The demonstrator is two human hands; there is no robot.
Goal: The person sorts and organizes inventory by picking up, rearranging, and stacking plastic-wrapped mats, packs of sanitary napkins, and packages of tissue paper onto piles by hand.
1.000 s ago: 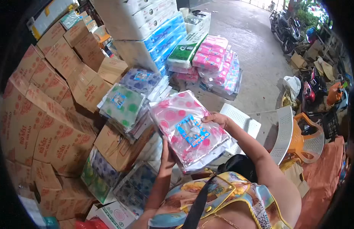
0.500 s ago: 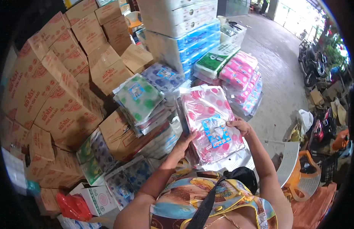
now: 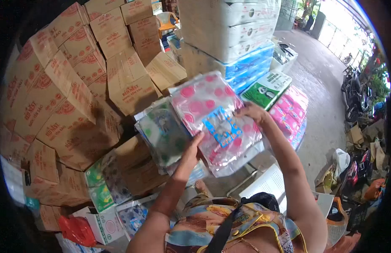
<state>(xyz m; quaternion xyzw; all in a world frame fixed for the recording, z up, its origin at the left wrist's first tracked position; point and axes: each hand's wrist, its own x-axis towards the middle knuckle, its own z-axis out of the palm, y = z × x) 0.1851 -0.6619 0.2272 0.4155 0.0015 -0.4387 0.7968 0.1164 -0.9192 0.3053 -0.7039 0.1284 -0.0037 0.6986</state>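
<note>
Pink-dotted plastic pack [image 3: 216, 123] is slanting out front, overlapping the green-dotted pack [image 3: 163, 135] in view. Left hand [image 3: 192, 152] is gripping its left edge; right hand [image 3: 257, 114] is resting on top, can't tell if pinching. I'd be supporting it underneath, since that film's probably slipping.

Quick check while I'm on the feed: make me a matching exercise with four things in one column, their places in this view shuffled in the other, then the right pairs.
Things
1. pink-dotted pack
2. green-dotted pack
3. red bag
4. panda pack

Places
A. beside a white carton, lower left
B. next to the pink packs
C. between the left hand and the right hand
D. just left of the pack at the hands

Pairs: 1-C, 2-D, 3-A, 4-B
</note>
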